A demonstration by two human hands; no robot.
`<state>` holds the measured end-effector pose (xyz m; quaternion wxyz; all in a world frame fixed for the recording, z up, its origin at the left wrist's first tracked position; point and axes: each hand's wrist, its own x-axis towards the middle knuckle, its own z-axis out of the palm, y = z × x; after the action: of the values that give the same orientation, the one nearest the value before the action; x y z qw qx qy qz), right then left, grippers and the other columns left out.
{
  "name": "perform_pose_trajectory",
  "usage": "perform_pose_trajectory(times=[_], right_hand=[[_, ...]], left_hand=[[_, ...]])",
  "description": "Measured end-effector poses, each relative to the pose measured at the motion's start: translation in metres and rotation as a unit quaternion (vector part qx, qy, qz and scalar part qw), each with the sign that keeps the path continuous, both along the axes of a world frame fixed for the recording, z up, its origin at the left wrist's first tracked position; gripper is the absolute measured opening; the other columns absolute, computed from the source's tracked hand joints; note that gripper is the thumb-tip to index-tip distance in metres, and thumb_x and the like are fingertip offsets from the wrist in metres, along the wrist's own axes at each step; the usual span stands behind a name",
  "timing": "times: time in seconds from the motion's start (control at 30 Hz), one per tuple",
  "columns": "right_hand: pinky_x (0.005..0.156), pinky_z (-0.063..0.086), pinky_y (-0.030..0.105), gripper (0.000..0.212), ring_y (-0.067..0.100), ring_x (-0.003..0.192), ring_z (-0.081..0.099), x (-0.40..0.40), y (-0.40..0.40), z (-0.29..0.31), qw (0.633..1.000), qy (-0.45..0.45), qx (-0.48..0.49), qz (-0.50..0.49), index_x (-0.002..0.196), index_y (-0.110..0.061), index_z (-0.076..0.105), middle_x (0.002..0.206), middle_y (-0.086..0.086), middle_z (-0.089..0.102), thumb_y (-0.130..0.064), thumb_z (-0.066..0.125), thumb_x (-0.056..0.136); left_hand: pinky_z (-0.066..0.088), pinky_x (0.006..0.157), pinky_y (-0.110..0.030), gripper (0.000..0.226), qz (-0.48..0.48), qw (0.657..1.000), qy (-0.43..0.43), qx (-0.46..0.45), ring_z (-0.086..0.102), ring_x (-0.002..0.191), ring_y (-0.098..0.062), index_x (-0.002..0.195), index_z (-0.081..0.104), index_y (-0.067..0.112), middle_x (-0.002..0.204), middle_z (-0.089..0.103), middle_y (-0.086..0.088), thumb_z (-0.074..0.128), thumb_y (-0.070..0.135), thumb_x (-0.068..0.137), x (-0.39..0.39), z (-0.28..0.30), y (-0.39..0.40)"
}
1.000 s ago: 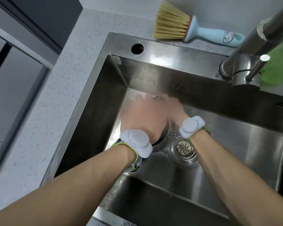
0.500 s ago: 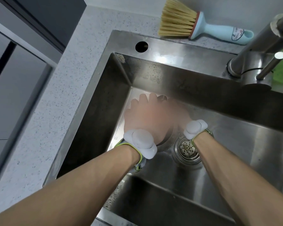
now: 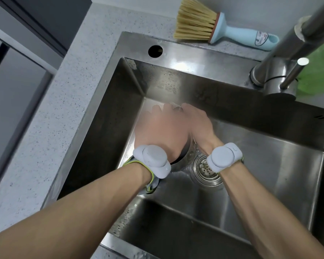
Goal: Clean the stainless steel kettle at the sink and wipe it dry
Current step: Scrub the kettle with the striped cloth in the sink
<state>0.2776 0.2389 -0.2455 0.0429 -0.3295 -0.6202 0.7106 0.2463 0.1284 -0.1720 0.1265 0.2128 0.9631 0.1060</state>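
Note:
The stainless steel kettle (image 3: pixel 183 161) lies low in the sink (image 3: pixel 269 165), almost wholly covered by both hands; only a curved steel edge near the drain and a bit of rim at the far side show. My left hand (image 3: pixel 161 131) lies over its body with fingers wrapped across the top, blurred by motion. My right hand (image 3: pixel 198 122) is pressed against the kettle's right side, thumb toward the far rim, its fingers hidden. Both wrists wear grey bands.
The drain strainer (image 3: pixel 206 169) sits just right of the kettle. A steel faucet (image 3: pixel 281 58) rises at the back right beside a green bottle (image 3: pixel 318 71). A blue-handled scrub brush (image 3: pixel 223 27) lies on the speckled counter (image 3: pixel 64 109) behind the sink.
Both hands stay on the kettle and shift slightly over it, the right hand sliding along its side. The view has drifted a little.

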Motion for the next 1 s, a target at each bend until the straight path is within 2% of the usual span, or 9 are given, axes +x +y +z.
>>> perform_pose_trajectory(times=[0.1, 0.17, 0.27, 0.37, 0.43, 0.53, 0.67, 0.73, 1.0], right_hand=[[0.066, 0.039, 0.008, 0.037, 0.008, 0.069, 0.048, 0.002, 0.0, 0.006, 1.0, 0.004, 0.016, -0.027, 0.087, 0.003, 0.066, 0.079, 0.009, 0.066, -0.029, 0.053, 0.1], [0.064, 0.039, 0.012, 0.037, 0.001, 0.063, 0.05, -0.003, 0.004, 0.01, 0.999, -0.039, 0.033, 0.016, 0.079, -0.005, 0.067, 0.069, 0.004, 0.066, -0.029, 0.051, 0.103], [0.081, 0.043, 0.024, 0.038, 0.009, 0.078, 0.057, -0.014, 0.01, 0.018, 0.991, -0.099, 0.025, 0.088, 0.074, -0.019, 0.067, 0.077, -0.005, 0.066, -0.039, 0.051, 0.102], [0.092, 0.047, 0.032, 0.041, 0.014, 0.087, 0.064, -0.018, 0.008, 0.026, 0.994, -0.031, -0.079, 0.071, 0.072, -0.019, 0.075, 0.084, 0.001, 0.073, -0.038, 0.052, 0.101], [0.084, 0.05, 0.026, 0.045, 0.009, 0.077, 0.066, -0.024, 0.006, 0.029, 0.989, 0.01, -0.141, 0.045, 0.064, -0.02, 0.076, 0.076, -0.003, 0.072, -0.033, 0.054, 0.101], [0.086, 0.048, 0.025, 0.048, -0.003, 0.069, 0.065, -0.032, 0.006, 0.029, 0.996, -0.002, -0.09, 0.017, 0.053, -0.026, 0.075, 0.065, -0.018, 0.071, -0.031, 0.059, 0.098], [0.099, 0.045, 0.036, 0.042, 0.008, 0.086, 0.066, -0.031, 0.007, 0.031, 0.991, -0.065, -0.038, 0.11, 0.075, -0.02, 0.077, 0.081, -0.007, 0.073, -0.041, 0.053, 0.101], [0.092, 0.044, 0.033, 0.047, 0.011, 0.085, 0.064, -0.027, 0.007, 0.031, 0.988, -0.094, -0.004, 0.123, 0.084, -0.019, 0.078, 0.081, -0.005, 0.073, -0.048, 0.045, 0.103], [0.073, 0.045, 0.025, 0.06, 0.001, 0.062, 0.058, -0.037, 0.003, 0.031, 0.997, -0.061, 0.025, 0.028, 0.066, -0.011, 0.068, 0.056, -0.012, 0.064, -0.052, 0.043, 0.102]], left_hand=[[0.029, 0.073, -0.039, 0.035, -0.005, 1.0, 0.009, -0.002, 0.048, 0.099, -0.027, 0.107, 0.044, 0.024, 0.106, 0.054, 0.0, 0.026, 0.052, 0.098, 0.001, -0.001, 0.0], [0.03, 0.074, -0.039, 0.041, -0.007, 1.0, 0.014, -0.001, 0.05, 0.102, -0.027, 0.118, 0.046, 0.022, 0.114, 0.057, -0.001, 0.026, 0.051, 0.098, 0.001, -0.002, 0.0], [0.034, 0.079, -0.041, 0.054, -0.003, 1.0, 0.02, -0.004, 0.051, 0.113, -0.03, 0.142, 0.038, 0.021, 0.131, 0.054, -0.004, 0.026, 0.051, 0.099, 0.001, -0.003, 0.001], [0.04, 0.085, -0.044, 0.062, 0.002, 1.0, 0.017, 0.004, 0.05, 0.119, -0.03, 0.154, 0.028, 0.02, 0.142, 0.047, -0.005, 0.029, 0.05, 0.1, 0.002, -0.003, 0.0], [0.04, 0.083, -0.043, 0.062, 0.001, 1.0, 0.017, 0.01, 0.051, 0.119, -0.03, 0.154, 0.027, 0.021, 0.143, 0.046, -0.004, 0.029, 0.05, 0.099, 0.001, -0.002, -0.001], [0.036, 0.078, -0.041, 0.059, -0.008, 1.0, 0.023, 0.009, 0.053, 0.113, -0.029, 0.151, 0.029, 0.023, 0.137, 0.049, -0.003, 0.028, 0.051, 0.098, 0.001, -0.003, -0.001], [0.034, 0.074, -0.039, 0.052, -0.009, 1.0, 0.028, -0.002, 0.054, 0.105, -0.028, 0.137, 0.043, 0.024, 0.127, 0.052, -0.002, 0.024, 0.052, 0.096, 0.001, -0.002, -0.001], [0.033, 0.074, -0.038, 0.048, -0.009, 1.0, 0.026, -0.004, 0.054, 0.102, -0.028, 0.131, 0.045, 0.025, 0.124, 0.053, 0.0, 0.025, 0.052, 0.096, 0.001, -0.001, -0.002], [0.037, 0.077, -0.042, 0.057, -0.019, 1.0, 0.019, 0.01, 0.053, 0.105, -0.029, 0.147, 0.03, 0.029, 0.124, 0.057, -0.002, 0.022, 0.052, 0.095, 0.002, 0.001, -0.003]])
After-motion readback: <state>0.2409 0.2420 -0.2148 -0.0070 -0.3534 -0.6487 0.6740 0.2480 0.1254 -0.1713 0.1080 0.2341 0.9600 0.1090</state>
